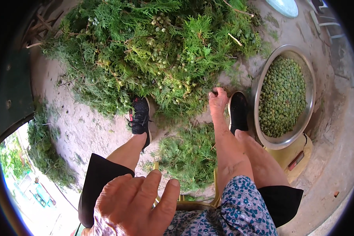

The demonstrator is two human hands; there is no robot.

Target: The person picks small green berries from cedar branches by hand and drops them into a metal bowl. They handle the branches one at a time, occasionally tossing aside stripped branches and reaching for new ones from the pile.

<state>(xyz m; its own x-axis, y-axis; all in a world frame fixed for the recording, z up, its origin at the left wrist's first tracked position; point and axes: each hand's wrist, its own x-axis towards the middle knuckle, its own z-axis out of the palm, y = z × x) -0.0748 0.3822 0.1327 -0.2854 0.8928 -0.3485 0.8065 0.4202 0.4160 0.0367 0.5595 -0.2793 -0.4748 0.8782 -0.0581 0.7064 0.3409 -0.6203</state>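
My left hand (135, 202) is raised close in front of my lap, back of the hand up. Its thumb and index finger stand apart, and nothing shows in it. With the arm stretched down, my right hand (218, 101) is at the near right edge of a big heap of green conifer branches (153, 51). Its fingers are curled together beside my right shoe; what they hold, if anything, is hidden. Small round green cones dot the heap. To the right of that shoe stands a wide metal basin (285, 146) with many loose green cones (282, 98) in it.
A smaller mass of cut sprigs (188, 153) lies between my feet, more greenery (47, 145) at the left. Under the basin is a yellowish stool (303, 157) with a small dark red object (296, 161) on it. A pale round lid-like thing (285, 6) lies far right.
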